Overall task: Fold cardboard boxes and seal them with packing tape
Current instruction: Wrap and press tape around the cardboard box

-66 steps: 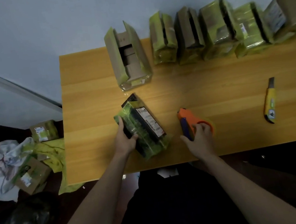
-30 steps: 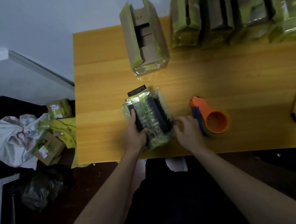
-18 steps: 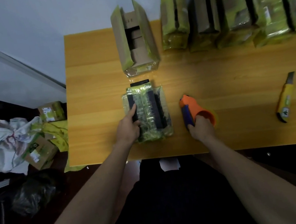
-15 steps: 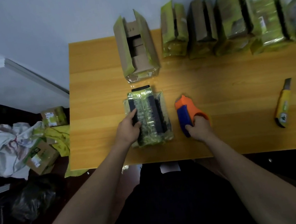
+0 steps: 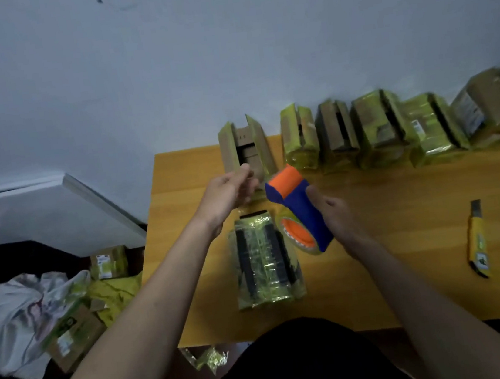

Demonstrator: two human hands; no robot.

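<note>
My right hand (image 5: 337, 219) is wrapped around the blue body of the tape dispenser (image 5: 297, 208), lifted off the table (image 5: 371, 205) and tilted so its orange head aims up and away toward the far-left, with the tape roll (image 5: 298, 237) hanging at the near, lower end. My left hand (image 5: 230, 192) floats just left of that orange head with the fingers drawn together near the thumb; I can't tell whether they pinch a tape end, since no strip shows between hand and dispenser. I judge the step in hand to be drawing out the free end of tape, before any of it goes onto a box. Just below the dispenser, the wrapped box (image 5: 264, 260) lies flat near the front edge, touched by neither hand, its long axis running from me toward the wall and its dark end cap pointing away. The next move, as I read it, calls for bringing the tape end down to one end of that box and pulling the dispenser along that long axis. Beyond the hands, an open box (image 5: 246, 148) stands with flaps up against the wall, beside a row of wrapped boxes (image 5: 393, 126). A yellow utility knife (image 5: 477, 242) lies well apart to the right.
</note>
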